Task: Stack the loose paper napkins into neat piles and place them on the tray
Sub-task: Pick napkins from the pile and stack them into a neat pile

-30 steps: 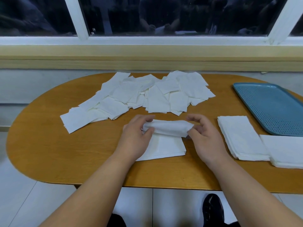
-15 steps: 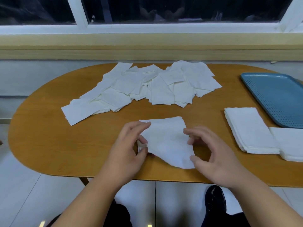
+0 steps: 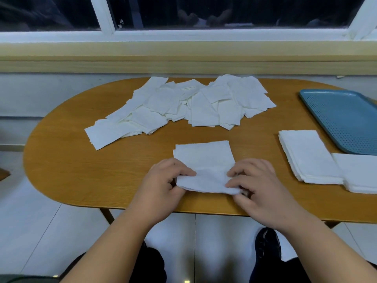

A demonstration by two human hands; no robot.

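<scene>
A small stack of white paper napkins [image 3: 204,156] lies on the wooden table right in front of me. My left hand [image 3: 163,184] pinches its near left corner and my right hand [image 3: 257,186] pinches its near right corner, lifting and bunching the near edge. Many loose napkins [image 3: 183,103] lie scattered at the back of the table. Two neat piles sit at the right: one pile [image 3: 308,155] beside the tray and a second pile [image 3: 359,172] cut off by the frame edge. The blue perforated tray [image 3: 342,119] stands at the far right with nothing on it.
The oval wooden table [image 3: 81,170] stands against a wall under a window sill [image 3: 183,58]. Its near edge runs just below my hands. Below it are the tiled floor and a black shoe [image 3: 267,246].
The napkin stack lay flat half a second ago with my hands loose around it; now both hands grip its near corners and have raised the near edge.
</scene>
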